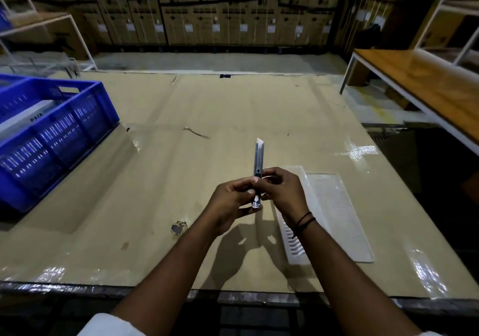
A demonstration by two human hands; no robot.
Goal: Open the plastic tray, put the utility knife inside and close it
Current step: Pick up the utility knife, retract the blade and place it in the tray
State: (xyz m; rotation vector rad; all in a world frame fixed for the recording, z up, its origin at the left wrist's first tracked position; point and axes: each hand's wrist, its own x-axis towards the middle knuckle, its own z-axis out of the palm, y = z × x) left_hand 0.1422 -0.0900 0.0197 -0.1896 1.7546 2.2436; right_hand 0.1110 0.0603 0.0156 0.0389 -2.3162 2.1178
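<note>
Upright above the table (pixel 181 170), the knife (pixel 258 159) is pinched at its lower end by both hands, left (pixel 230 201) and right (pixel 282 193), its tip pointing away; the clear tray (pixel 334 206) lies open just right of the right hand.

We see a slim grey metal utility knife with a dark slider (pixel 258 162) held upright above the cardboard, a short stretch of blade showing at its top end. Just to its right lies a long, clear, flat plastic tray (pixel 334 214) opened out on the surface, its ribbed half nearer the knife.
</note>
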